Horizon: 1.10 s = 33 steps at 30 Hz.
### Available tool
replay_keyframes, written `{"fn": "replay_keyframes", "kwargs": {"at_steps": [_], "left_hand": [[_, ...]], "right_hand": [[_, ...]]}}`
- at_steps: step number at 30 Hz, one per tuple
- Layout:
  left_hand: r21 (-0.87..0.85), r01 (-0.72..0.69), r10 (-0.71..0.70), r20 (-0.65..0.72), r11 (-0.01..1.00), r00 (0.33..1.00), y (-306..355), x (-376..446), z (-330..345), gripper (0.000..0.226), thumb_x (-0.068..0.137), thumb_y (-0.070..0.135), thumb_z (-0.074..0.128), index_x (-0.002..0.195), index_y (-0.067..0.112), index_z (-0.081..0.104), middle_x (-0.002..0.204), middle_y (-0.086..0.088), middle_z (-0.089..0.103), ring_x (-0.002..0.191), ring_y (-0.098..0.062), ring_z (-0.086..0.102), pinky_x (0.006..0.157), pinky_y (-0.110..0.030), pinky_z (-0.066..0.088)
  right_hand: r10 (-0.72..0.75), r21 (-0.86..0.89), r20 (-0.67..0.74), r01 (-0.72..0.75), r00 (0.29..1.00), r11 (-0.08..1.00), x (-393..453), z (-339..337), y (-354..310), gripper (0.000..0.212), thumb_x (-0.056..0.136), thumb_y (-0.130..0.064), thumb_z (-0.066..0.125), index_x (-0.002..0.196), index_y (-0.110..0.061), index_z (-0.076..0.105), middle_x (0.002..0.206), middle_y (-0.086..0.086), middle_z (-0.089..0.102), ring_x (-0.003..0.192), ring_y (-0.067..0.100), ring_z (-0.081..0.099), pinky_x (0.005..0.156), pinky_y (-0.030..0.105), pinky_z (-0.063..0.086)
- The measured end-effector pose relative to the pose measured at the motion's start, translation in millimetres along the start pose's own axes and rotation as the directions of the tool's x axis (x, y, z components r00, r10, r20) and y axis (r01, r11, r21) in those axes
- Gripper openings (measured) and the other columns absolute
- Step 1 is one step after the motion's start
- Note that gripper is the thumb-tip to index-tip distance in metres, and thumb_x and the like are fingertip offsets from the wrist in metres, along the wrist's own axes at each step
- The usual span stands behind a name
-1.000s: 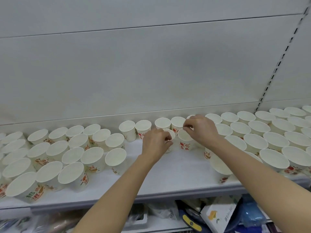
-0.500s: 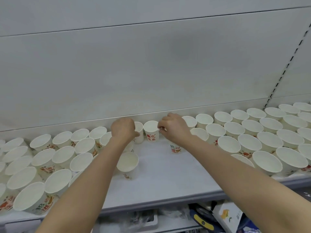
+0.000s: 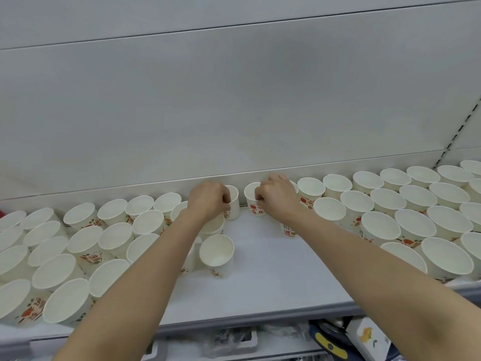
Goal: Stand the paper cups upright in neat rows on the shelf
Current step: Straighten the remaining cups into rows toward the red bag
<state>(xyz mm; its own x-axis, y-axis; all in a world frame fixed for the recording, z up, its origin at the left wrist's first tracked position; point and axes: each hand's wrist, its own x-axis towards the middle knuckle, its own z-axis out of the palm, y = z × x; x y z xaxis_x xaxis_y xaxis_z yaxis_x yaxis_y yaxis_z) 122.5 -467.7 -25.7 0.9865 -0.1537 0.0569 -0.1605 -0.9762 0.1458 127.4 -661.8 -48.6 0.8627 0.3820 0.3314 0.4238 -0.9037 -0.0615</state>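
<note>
**Both hands now at the back row**

Near: one lone cup point(image 3: 216, 252) stands in the bare middle strip of the shelf point(image 3: 273, 277). Far: since a second ago both hands moved back; left hand point(image 3: 209, 199) pinches a back-row cup point(image 3: 233, 204), right hand point(image 3: 277, 198) pinches its neighbour point(image 3: 253, 201). Judged: filling the gap.

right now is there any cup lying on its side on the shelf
No, every paper cup in view on the shelf stands with its open mouth up, including the two the left hand and right hand grip.
</note>
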Motion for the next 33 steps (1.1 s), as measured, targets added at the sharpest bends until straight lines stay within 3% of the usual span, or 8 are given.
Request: {"fn": "replay_keyframes", "kwargs": {"at_steps": [4, 8, 14, 18, 22, 27, 31, 33], "left_hand": [[-0.024, -0.043, 0.043, -0.026, 0.999, 0.999, 6, 0, 5, 0.011, 0.077, 0.033, 0.074, 0.086, 0.027, 0.073, 0.088, 0.007, 0.070, 0.091, -0.019, 0.062, 0.067, -0.027, 0.046], [-0.154, -0.050, 0.046, -0.031, 0.987, 0.998, -2, -6, -6, 0.018, 0.079, 0.035, 0.074, 0.096, 0.031, 0.072, 0.095, 0.012, 0.070, 0.092, -0.013, 0.062, 0.074, -0.028, 0.048], [-0.114, -0.018, 0.017, -0.015, 0.993, 1.000, -34, -31, -50, 0.011, 0.075, 0.022, 0.072, 0.074, 0.033, 0.072, 0.080, 0.015, 0.070, 0.084, -0.012, 0.065, 0.078, -0.033, 0.055], [-0.087, -0.004, 0.010, 0.066, 0.996, 0.998, -33, -55, -48, 0.026, 0.077, 0.045, 0.071, 0.068, 0.021, 0.068, 0.068, 0.009, 0.065, 0.072, -0.015, 0.061, 0.061, -0.028, 0.047], [0.011, 0.033, -0.033, 0.075, 0.999, 0.997, -12, -63, -22, 0.040, 0.075, 0.060, 0.066, 0.076, 0.020, 0.068, 0.077, 0.004, 0.066, 0.077, -0.019, 0.061, 0.061, -0.027, 0.041], [0.011, 0.025, -0.025, 0.026, 1.000, 0.999, -6, -69, -11, 0.014, 0.076, 0.037, 0.072, 0.081, 0.025, 0.071, 0.087, 0.001, 0.071, 0.084, -0.021, 0.063, 0.062, -0.026, 0.042], [-0.041, -0.104, 0.105, 0.013, 0.994, 0.994, -12, -75, -12, 0.007, 0.079, 0.029, 0.070, 0.084, 0.025, 0.073, 0.085, 0.007, 0.071, 0.085, -0.017, 0.063, 0.068, -0.031, 0.052], [-0.065, -0.153, 0.155, 0.022, 0.986, 0.988, -11, -78, -9, 0.005, 0.081, 0.027, 0.070, 0.085, 0.026, 0.072, 0.087, 0.008, 0.070, 0.086, -0.016, 0.062, 0.068, -0.031, 0.051]], "right_hand": [[0.001, -0.001, -0.051, -0.001, 0.999, 1.000, 1, 5, -2, 0.010, 0.071, -0.006, 0.063, 0.068, -0.014, 0.068, 0.068, 0.005, 0.063, 0.076, 0.028, 0.048, 0.069, 0.034, 0.029], [-0.022, -0.009, -0.066, 0.021, 0.998, 1.000, -1, 1, -6, 0.012, 0.077, -0.017, 0.067, 0.088, -0.016, 0.071, 0.084, 0.002, 0.067, 0.087, 0.027, 0.050, 0.078, 0.035, 0.031], [-0.057, 0.273, -0.360, 0.164, 0.931, 0.948, -37, -20, -42, 0.008, 0.071, -0.013, 0.076, 0.075, -0.018, 0.072, 0.070, -0.004, 0.066, 0.070, 0.024, 0.052, 0.065, 0.029, 0.036], [-0.306, 0.326, -0.255, 0.380, 0.917, 0.866, -90, -13, -68, 0.024, 0.073, -0.009, 0.071, 0.094, -0.020, 0.072, 0.093, -0.008, 0.068, 0.085, 0.021, 0.052, 0.077, 0.029, 0.041], [-0.355, 0.273, -0.145, 0.382, 0.924, 0.883, -96, -6, -75, 0.023, 0.070, -0.013, 0.075, 0.092, -0.021, 0.072, 0.096, -0.008, 0.068, 0.088, 0.023, 0.053, 0.073, 0.038, 0.045], [-0.361, 0.219, -0.133, 0.383, 0.923, 0.898, -102, -14, -71, 0.011, 0.068, -0.017, 0.079, 0.077, -0.021, 0.072, 0.075, -0.008, 0.067, 0.079, 0.022, 0.053, 0.065, 0.034, 0.042], [-0.230, 0.151, -0.174, 0.257, 0.957, 0.954, -100, -21, -47, 0.014, 0.065, -0.016, 0.080, 0.075, -0.020, 0.072, 0.070, -0.008, 0.066, 0.075, 0.025, 0.054, 0.068, 0.027, 0.023], [-0.187, 0.134, -0.147, 0.207, 0.971, 0.969, -97, -21, -43, 0.015, 0.064, -0.014, 0.081, 0.075, -0.020, 0.072, 0.069, -0.006, 0.066, 0.074, 0.026, 0.054, 0.066, 0.031, 0.031]]}}
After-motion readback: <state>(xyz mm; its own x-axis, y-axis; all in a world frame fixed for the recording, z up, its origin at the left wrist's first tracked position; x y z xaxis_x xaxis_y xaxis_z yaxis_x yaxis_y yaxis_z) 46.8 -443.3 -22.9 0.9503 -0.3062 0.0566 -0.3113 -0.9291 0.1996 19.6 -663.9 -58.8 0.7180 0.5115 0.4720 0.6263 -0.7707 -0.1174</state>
